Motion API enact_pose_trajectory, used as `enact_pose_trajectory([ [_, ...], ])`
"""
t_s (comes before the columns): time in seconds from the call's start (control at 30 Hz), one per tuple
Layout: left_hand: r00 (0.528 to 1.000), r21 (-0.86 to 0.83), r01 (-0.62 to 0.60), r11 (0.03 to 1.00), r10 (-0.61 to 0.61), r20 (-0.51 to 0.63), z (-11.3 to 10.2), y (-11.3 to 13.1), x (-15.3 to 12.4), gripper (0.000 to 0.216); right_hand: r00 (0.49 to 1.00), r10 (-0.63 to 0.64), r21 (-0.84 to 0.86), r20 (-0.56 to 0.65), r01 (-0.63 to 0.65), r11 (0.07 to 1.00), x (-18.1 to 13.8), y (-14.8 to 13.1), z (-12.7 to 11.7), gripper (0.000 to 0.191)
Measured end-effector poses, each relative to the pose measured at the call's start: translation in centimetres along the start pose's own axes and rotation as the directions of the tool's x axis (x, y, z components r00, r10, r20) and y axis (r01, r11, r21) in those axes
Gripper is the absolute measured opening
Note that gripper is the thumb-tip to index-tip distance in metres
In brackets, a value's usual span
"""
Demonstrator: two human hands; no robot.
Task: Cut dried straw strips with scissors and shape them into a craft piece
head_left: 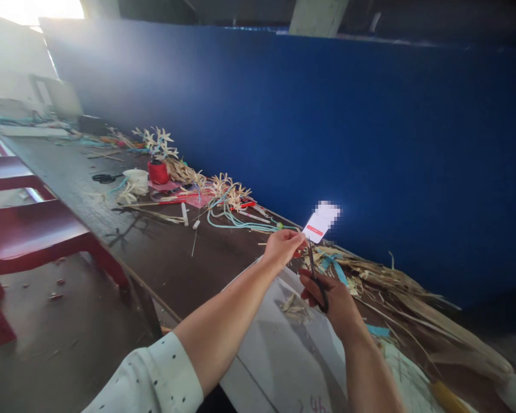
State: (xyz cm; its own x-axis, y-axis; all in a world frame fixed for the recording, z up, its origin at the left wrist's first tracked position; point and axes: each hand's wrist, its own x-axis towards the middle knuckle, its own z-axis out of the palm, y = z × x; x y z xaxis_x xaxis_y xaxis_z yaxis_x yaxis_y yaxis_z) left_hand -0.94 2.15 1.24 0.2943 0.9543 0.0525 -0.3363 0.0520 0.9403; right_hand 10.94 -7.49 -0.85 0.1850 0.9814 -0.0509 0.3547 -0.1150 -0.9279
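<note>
My right hand (331,295) is closed around a pair of dark-handled scissors (312,264), whose blades point up and away from me. Just left of the blades, my left hand (284,245) is pinched closed; what its fingertips hold is too small to make out. A lit phone screen (315,230), partly blurred out, shows right behind those fingertips. I cannot tell whether the hand touches it. Below both hands lies a white board (279,338) with a small heap of pale dry scraps (296,308) on it.
Dried husk strips (395,281) cover the table's right side. Further left lie pale straw flowers (230,189), light-blue cord (232,221), a red spool (157,171), a white cup (136,180) and other scissors (106,178). A blue wall (327,126) runs behind; red chairs (30,229) stand left.
</note>
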Motion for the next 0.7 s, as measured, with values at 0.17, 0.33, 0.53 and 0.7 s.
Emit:
enact_pose_trajectory([
  [0.17, 1.000, -0.013, 0.012, 1.000, -0.012, -0.009, 0.1, 0.1, -0.1, 0.020, 1.000, 0.000, -0.023, 0.003, 0.000, 1.000, -0.2, -0.5, 0.0, 0.048],
  [0.33, 0.999, -0.037, 0.040, 0.999, -0.041, -0.031, 0.1, 0.2, -0.2, 0.020, 1.000, -0.027, -0.054, 0.005, 0.027, 0.998, -0.4, -0.9, -0.1, 0.045],
  [0.53, 1.000, -0.036, 0.027, 0.999, -0.028, -0.013, 0.0, 0.3, -0.3, 0.021, 0.994, -0.035, 0.054, -0.099, 0.041, 0.998, -0.1, -0.3, 0.0, 0.044],
  [0.7, 0.997, -0.017, 0.005, 1.000, -0.004, 0.080, 0.2, 0.0, -0.5, 0.026, 0.951, -0.046, 0.405, -0.307, 0.174, 0.898, 0.7, 0.4, 0.2, 0.047],
])
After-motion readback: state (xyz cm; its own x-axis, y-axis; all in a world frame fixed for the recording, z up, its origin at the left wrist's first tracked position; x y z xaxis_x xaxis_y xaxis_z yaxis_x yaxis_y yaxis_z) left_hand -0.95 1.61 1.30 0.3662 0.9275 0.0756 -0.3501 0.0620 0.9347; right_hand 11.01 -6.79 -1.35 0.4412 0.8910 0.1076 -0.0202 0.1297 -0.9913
